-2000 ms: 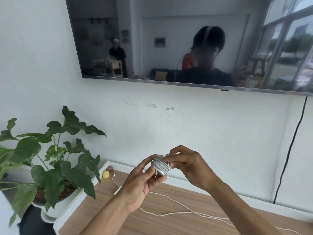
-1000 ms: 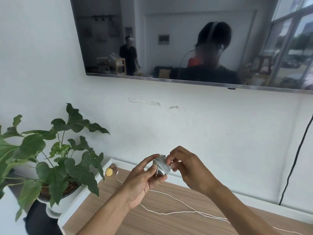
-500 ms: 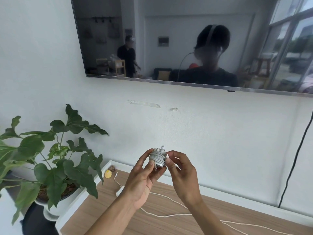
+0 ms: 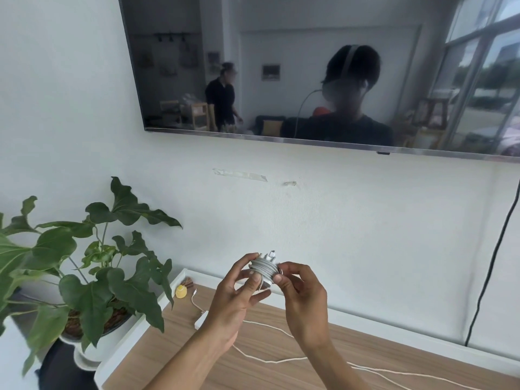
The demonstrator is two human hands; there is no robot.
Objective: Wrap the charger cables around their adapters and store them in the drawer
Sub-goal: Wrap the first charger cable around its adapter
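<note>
Coils of grey cable (image 4: 264, 268) on the white adapter (image 4: 266, 281) are held above the wooden bench (image 4: 394, 353), left hand (image 4: 236, 302) curled round them, right hand (image 4: 305, 299) pinching one edge. Either grip slackening could let them unwind.

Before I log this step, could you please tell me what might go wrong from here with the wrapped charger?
1. The connector end sticks up untucked above the coils of the wrapped adapter; if the right hand releases its pinch, the winding may spring loose.
2. The left hand holds it in mid-air over the wooden top; a slip could drop it.
3. The loose white cable lies under both forearms and might snag as they lower.
</note>
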